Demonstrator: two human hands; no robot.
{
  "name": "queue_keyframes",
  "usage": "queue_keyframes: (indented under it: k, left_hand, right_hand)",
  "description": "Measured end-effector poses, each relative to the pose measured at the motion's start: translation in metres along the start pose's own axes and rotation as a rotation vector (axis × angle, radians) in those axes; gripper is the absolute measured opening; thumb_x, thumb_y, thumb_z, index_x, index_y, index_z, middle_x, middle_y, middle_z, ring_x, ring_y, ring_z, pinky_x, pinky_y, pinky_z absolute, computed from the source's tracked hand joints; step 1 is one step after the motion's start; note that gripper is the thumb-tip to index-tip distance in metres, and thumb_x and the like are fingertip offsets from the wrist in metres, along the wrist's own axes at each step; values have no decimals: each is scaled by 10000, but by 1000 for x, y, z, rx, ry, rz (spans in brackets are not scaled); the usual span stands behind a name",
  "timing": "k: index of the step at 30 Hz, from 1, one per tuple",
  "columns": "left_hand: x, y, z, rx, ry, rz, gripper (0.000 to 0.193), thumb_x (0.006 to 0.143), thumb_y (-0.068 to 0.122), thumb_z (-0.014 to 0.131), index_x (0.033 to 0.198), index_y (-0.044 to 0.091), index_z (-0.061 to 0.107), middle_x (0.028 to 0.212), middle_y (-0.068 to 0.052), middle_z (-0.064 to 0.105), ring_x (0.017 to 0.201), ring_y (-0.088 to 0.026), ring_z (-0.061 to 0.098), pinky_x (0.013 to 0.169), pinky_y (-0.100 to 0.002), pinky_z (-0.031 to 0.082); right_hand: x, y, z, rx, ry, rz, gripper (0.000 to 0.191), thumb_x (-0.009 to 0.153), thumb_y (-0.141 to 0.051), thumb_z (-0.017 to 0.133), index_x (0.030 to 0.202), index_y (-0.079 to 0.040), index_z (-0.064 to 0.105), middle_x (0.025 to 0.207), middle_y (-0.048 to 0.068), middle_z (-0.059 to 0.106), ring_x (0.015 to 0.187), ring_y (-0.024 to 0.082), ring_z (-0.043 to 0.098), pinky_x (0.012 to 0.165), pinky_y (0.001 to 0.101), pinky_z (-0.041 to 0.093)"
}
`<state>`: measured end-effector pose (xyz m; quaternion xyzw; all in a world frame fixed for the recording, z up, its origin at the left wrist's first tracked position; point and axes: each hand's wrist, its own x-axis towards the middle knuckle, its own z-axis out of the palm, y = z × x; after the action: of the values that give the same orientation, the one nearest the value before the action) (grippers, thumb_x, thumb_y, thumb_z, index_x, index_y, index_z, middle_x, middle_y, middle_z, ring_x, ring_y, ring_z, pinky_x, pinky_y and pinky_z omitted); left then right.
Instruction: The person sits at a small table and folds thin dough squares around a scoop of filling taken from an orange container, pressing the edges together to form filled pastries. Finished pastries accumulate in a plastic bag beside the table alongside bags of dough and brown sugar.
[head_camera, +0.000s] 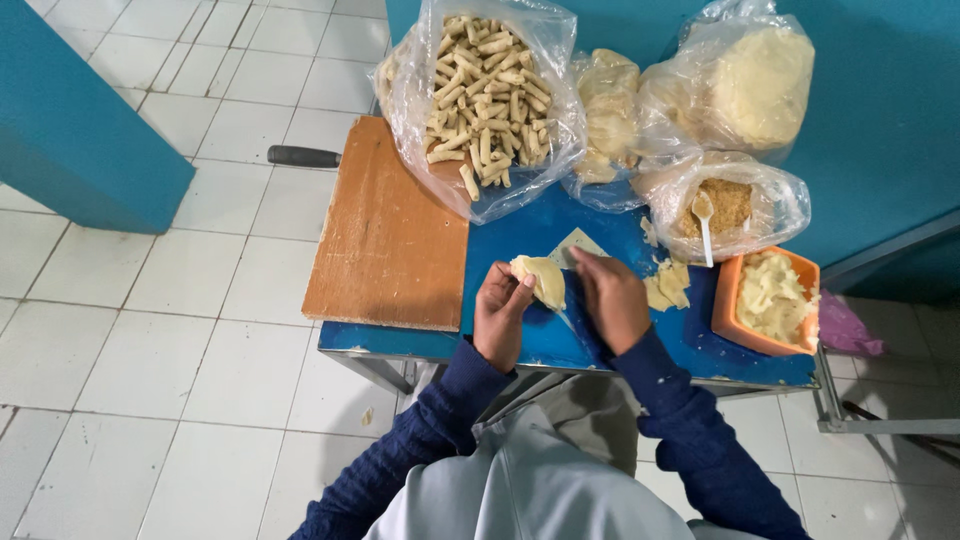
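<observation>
Blue tabletop (600, 345) carries everything, with a bare wooden board (385, 230) lying on its left part. Behind the board stands an open plastic bag of finished pastry rolls (485, 85), and right of it two more clear bags of pale wrappers (760, 85). Nearer the front right sits an orange tub (728, 300) of filling, with a small stack of wrappers (668, 287) just beside it. At the middle front, the left hand (500, 315) curls its fingers around a pale folded wrapper (545, 280), held just above the table. The right hand (612, 298), fingers bent, touches the wrapper's right edge.
</observation>
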<state>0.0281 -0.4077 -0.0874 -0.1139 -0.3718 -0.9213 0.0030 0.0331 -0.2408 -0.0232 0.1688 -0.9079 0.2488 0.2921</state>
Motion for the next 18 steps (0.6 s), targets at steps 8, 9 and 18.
queue_keyframes:
  k: [8,9,18]
  left_hand:
    - [1,-7,2,73,-24,-58,125,1002,69,673,1016,42,552,1006,-19,655,939,-73,601,868,-247,493]
    - [1,-8,2,78,-28,-56,129,1000,64,678,1019,42,552,1008,-17,652,945,-70,598,869,-246,489]
    - [-4,-4,0,-4,-31,-42,63,1088,89,527,1112,41,494,1096,-72,646,980,-125,625,882,-303,523]
  right_hand:
    - [-11,-23,-16,488,-57,224,160,917,-100,752,1038,-13,694,899,55,706,792,117,661,716,265,539]
    - [-17,-24,-9,489,-56,256,160,910,-105,767,1015,-12,691,869,43,694,766,104,640,691,255,526]
    - [-37,47,10,1422,17,871,107,968,-103,705,1057,-103,645,924,-10,694,740,67,623,671,221,508]
